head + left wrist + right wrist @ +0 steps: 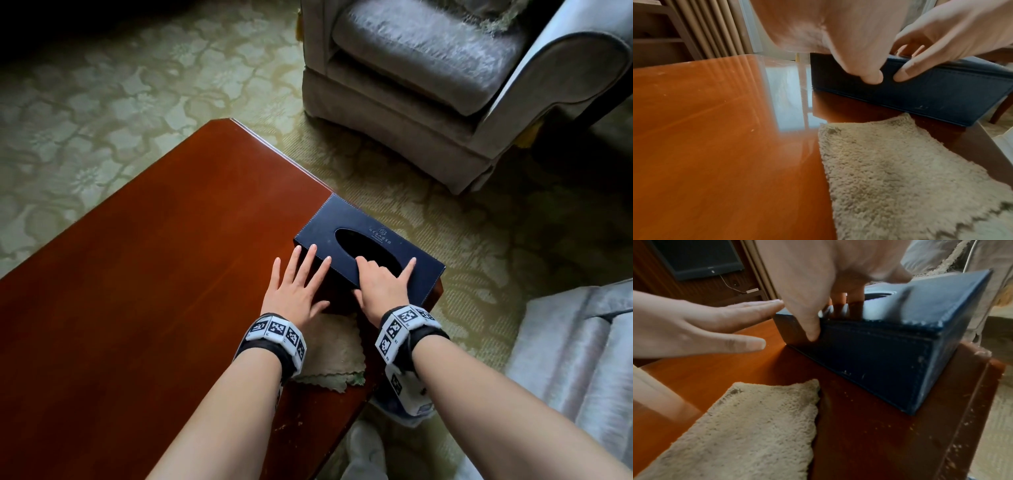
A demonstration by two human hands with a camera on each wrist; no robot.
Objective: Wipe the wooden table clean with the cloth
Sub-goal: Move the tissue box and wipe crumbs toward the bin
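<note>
Fluffy beige cloth [900, 170] flat on glossy table [137, 274]; right hand [380, 284] grips leathery box [404, 246]; left hand [294, 284] spread.

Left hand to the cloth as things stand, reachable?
Probably yes. The cloth lies flat on the table directly under the left wrist, uncovered. The left hand is open at the tissue box and holds nothing; the right hand grips the box, off the cloth.

Tissue box [370, 246] on table [137, 274] corner; cloth [332, 353] before it.
</note>
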